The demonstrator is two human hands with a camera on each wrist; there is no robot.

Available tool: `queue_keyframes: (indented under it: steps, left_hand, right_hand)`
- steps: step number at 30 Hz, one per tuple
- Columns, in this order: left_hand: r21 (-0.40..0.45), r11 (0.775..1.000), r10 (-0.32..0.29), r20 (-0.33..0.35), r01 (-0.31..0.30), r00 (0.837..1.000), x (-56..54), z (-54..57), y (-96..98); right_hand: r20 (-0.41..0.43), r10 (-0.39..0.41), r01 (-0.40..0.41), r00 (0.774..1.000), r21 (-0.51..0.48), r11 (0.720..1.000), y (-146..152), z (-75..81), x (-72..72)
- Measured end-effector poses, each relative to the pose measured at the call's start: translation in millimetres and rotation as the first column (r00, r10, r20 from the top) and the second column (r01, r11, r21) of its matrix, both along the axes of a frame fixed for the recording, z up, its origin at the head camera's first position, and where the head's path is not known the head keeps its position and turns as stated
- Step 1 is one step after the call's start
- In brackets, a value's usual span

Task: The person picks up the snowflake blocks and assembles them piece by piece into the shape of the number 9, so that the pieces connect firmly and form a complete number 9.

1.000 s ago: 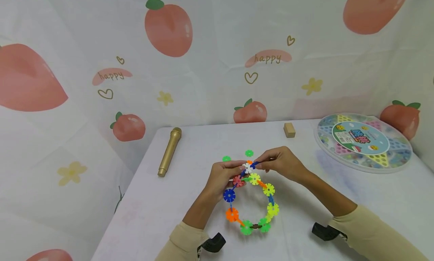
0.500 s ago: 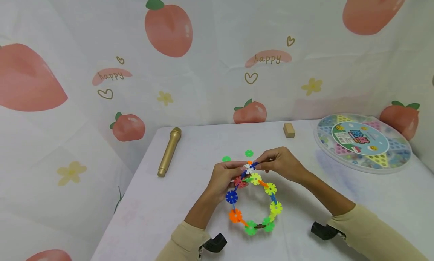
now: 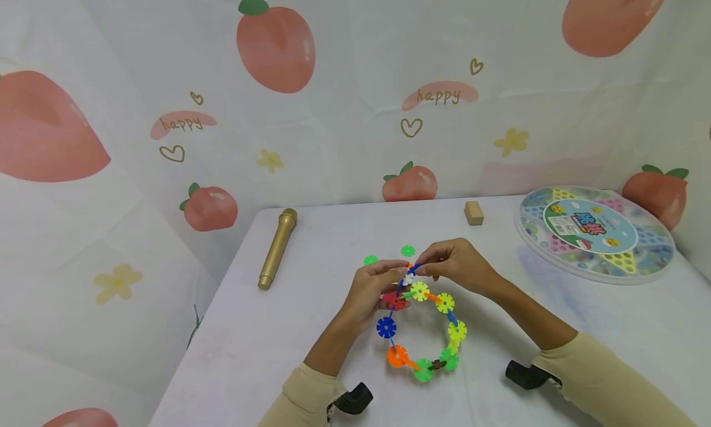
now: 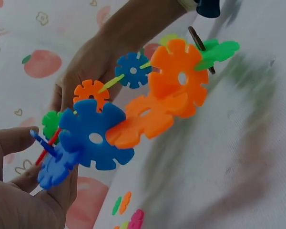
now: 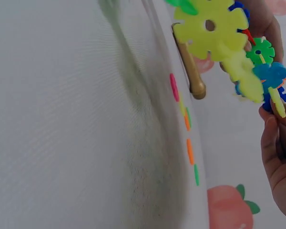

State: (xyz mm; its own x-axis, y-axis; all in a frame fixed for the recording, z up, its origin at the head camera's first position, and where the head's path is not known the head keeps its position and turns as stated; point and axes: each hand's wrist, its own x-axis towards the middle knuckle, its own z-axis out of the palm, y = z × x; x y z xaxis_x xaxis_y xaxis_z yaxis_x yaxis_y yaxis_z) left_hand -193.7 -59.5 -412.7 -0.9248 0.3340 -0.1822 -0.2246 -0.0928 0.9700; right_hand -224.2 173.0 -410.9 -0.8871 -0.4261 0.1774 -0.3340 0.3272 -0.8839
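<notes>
My L hand (image 3: 369, 294) is clamped on the ring (image 3: 445, 303) of plastic flower discs, near the red disc (image 3: 396, 301) and white disc (image 3: 408, 280), prob. to brace it while the rest hangs below. My R hand (image 3: 461, 266) has thumb & finger together on a blue disc (image 3: 413, 268) right beside the white one; it's near edge-on, so can't tell if it's slotted in. Both hands meet at the ring's top, I'd guess b/c one steadies while the other lines up. The ring's btwn my forearms, seemingly held off the table (image 3: 322, 242) so the lower discs don't drag. Two loose green discs (image 3: 408, 250) lie just beyond my fingers, w/in easy reach I'd say. Gold mic (image 3: 278, 249), wood block (image 3: 474, 213) & round board game (image 3: 594, 236) sit apart, presumably for elbow room.
</notes>
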Motion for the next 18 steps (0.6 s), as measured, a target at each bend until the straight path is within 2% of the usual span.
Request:
queue_keyframes:
  steps: [8,18]
  left_hand:
    - [-0.092,0.994,0.058,-0.094,-0.067,0.994,1.8,2.2,6.9]
    - [-0.065,0.992,0.101,-0.106,-0.108,0.989,2.4,2.5,5.2]
  right_hand:
    - [0.008,0.007,-0.007,1.000,-0.029,1.000,-5.6,1.3,-1.1]
    - [0.036,0.001,-0.001,0.999,0.002,1.000,-7.6,0.0,-4.1]
